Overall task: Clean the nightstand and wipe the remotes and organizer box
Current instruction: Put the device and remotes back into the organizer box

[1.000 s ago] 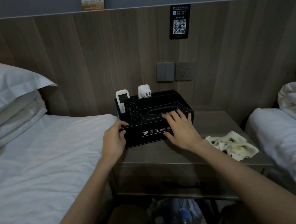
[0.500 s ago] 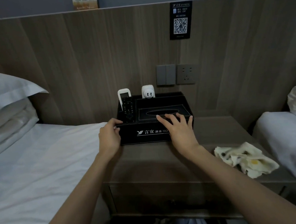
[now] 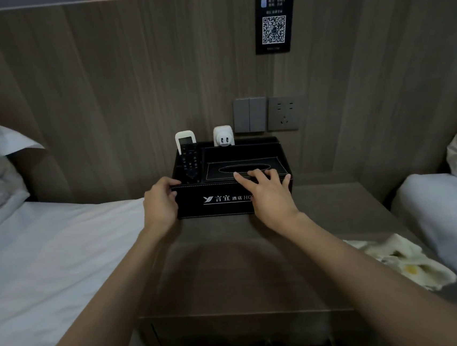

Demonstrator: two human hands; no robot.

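Dim, bluish indoor light with no visible source. A soft, broad shadow darkens the nightstand (image 3: 231, 270) top. White bedding (image 3: 48, 260) looks grey-blue. Edges bow from wide-angle distortion; the cloth (image 3: 403, 262) appears slightly blurred.

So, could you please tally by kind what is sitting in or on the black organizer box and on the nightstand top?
Remotes: 2, one white, one black
White plug adapter: 1
Organizer box: 1
Cloth: 1
Hands on the box: 2, left, right
Total: 7

Wooden nightstand (image 3: 231, 270) bearing black organizer box (image 3: 218, 199) and crumpled cloth (image 3: 403, 262)
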